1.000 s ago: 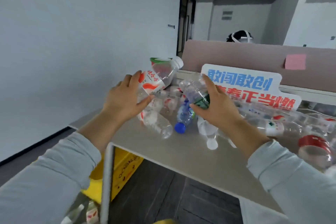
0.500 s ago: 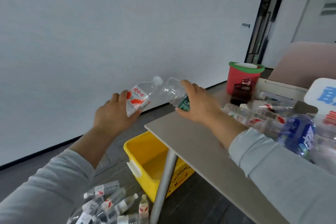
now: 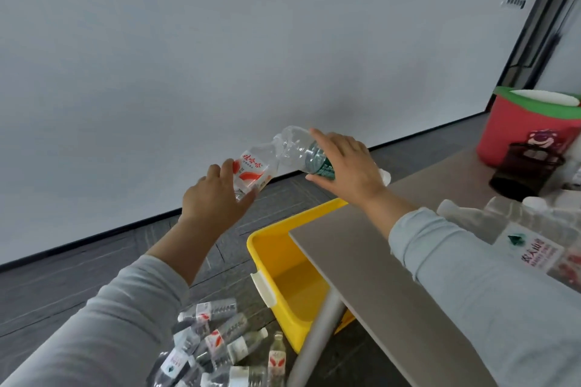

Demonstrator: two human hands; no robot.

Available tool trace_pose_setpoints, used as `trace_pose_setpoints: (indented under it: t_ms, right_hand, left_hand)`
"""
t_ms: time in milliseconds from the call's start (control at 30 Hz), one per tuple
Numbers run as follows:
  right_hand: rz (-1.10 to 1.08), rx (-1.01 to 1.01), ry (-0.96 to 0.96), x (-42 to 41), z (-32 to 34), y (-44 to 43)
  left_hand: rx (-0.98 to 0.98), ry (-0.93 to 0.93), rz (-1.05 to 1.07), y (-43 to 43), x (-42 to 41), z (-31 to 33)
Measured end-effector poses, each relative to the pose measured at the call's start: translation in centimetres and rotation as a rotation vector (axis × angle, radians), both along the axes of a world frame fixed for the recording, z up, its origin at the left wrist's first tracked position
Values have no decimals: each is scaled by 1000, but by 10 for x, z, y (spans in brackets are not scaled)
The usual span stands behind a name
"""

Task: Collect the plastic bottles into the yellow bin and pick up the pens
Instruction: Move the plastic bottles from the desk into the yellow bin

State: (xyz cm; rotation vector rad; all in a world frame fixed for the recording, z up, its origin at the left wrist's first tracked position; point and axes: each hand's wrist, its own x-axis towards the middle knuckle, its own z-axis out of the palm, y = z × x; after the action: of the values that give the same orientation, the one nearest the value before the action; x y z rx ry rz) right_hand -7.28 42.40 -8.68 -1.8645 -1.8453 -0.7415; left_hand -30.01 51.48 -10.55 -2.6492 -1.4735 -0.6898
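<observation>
My left hand [image 3: 217, 201] grips a clear bottle with a red-and-white label [image 3: 251, 171], held in the air left of the table corner. My right hand [image 3: 345, 170] grips a clear bottle with a green label [image 3: 298, 151], its base touching the other bottle. Both are above and a little beyond the yellow bin [image 3: 267, 248], which stands on the floor, partly under the table, and looks empty where visible. Several plastic bottles [image 3: 217, 342] lie in a heap on the floor near the bin's front. More bottles [image 3: 515, 223] lie on the table at right. No pens are visible.
The grey table [image 3: 371, 261] has a metal leg [image 3: 317, 336] beside the bin. At the far right of the table stand a red bucket with a green rim [image 3: 528, 126] and a dark mesh cup [image 3: 525, 173]. A white wall runs behind; the floor is dark.
Both hands lifted their bottles from the pile on the table and carried them left, past the table's edge, to above the yellow bin. My view turned left and down.
</observation>
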Motion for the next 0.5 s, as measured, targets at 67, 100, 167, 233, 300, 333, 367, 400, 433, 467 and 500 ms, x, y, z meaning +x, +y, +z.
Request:
trace_pose_setpoints:
  t_ms: [67, 100, 167, 233, 300, 333, 367, 400, 433, 467, 500]
  right_hand:
    - [-44, -60, 48, 8, -6, 18]
    - [-85, -111, 75, 14, -9, 25]
    - [-196, -259, 143, 26, -19, 36]
    - [-283, -376, 200, 33, -30, 40]
    - [-319, -412, 216, 37, -38, 40]
    - [-326, -416, 214, 38, -40, 39]
    - [-327, -414, 212, 40, -42, 38]
    - [-327, -409, 215, 43, -43, 37]
    - [-327, -400, 225, 45, -46, 37]
    - [-328, -386, 246, 47, -49, 36]
    - [-330, -360, 280, 48, -53, 35]
  left_hand:
    - [-10, 2, 13, 7, 5, -1]
    - [-16, 7, 19, 10, 7, -2]
    - [-27, 20, 28, 16, 14, -4]
    - [-35, 30, 35, 22, 20, -7]
    - [-48, 43, 37, 27, 28, -11]
    - [-54, 48, 36, 30, 32, -13]
    - [-59, 53, 34, 31, 37, -15]
    - [-64, 54, 30, 33, 42, -17]
    - [-69, 54, 25, 35, 47, -20]
    - [-76, 52, 16, 36, 52, -23]
    - [-87, 48, 4, 37, 57, -28]
